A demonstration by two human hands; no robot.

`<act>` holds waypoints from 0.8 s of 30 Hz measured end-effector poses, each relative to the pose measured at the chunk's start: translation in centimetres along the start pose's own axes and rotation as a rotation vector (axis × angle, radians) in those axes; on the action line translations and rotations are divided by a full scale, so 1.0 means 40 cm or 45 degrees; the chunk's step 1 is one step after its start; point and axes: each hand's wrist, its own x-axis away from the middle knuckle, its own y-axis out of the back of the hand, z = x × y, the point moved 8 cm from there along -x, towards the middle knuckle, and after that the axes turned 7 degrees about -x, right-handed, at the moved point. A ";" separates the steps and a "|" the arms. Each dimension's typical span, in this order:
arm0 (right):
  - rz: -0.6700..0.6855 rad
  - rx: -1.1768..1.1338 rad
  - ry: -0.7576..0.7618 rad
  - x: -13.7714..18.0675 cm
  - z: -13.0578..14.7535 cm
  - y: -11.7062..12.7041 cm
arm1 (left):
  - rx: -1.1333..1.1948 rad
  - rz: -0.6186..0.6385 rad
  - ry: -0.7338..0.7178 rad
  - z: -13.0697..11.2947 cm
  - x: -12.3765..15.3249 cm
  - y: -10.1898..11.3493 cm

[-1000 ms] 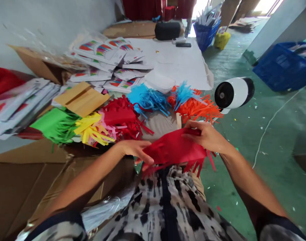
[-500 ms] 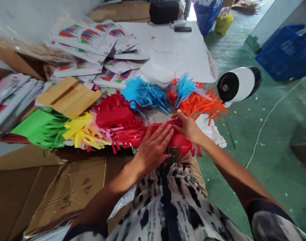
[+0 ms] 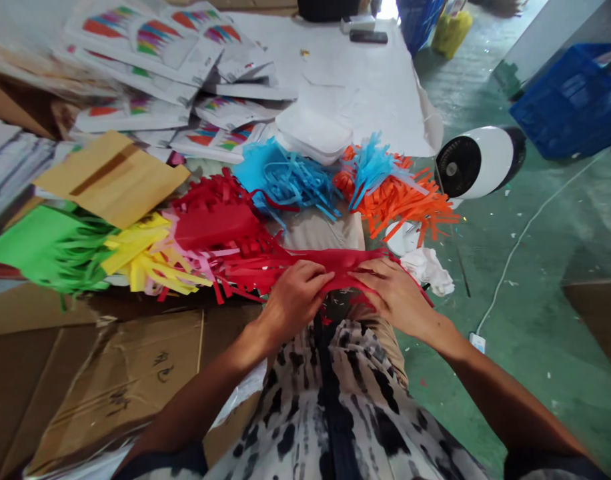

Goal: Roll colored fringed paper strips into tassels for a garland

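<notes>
Both hands press on a red fringed paper piece [image 3: 343, 261] lying across my lap at the table's near edge. My left hand [image 3: 293, 299] curls its fingers over the paper's middle. My right hand [image 3: 393, 293] pinches the same paper just to the right, fingertips almost touching the left hand's. Red fringe strips spread out to the left of the hands. Behind lie piles of fringed paper: red [image 3: 213, 217], blue [image 3: 285, 177], orange [image 3: 403, 200], yellow [image 3: 145, 257] and green [image 3: 40, 247].
A white round fan [image 3: 478, 163] stands at the right, with crumpled white paper [image 3: 428, 267] beside it. Printed packets [image 3: 150, 40] and a brown envelope [image 3: 108, 177] cover the back left. Flattened cardboard [image 3: 100, 373] lies at the near left. Blue crates [image 3: 568, 107] stand on the green floor.
The red paper came down from being held up in both hands onto my lap. My left hand went from flat on it to curled, and my right hand drew in beside it.
</notes>
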 end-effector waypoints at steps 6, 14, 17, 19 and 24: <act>-0.206 -0.349 -0.287 -0.028 -0.048 0.049 | 0.202 0.112 0.255 0.087 -0.036 0.004; -0.242 -0.035 -0.600 -0.019 -0.087 0.021 | 0.004 0.258 0.614 0.127 -0.070 -0.009; -0.135 0.152 -0.722 -0.032 -0.091 0.015 | -0.196 0.281 0.644 0.122 -0.076 -0.005; -0.089 0.230 -0.764 -0.041 -0.093 0.017 | -0.300 0.256 0.598 0.113 -0.082 -0.004; -0.060 0.252 -0.788 -0.054 -0.106 0.024 | -0.403 0.173 0.501 0.098 -0.086 -0.005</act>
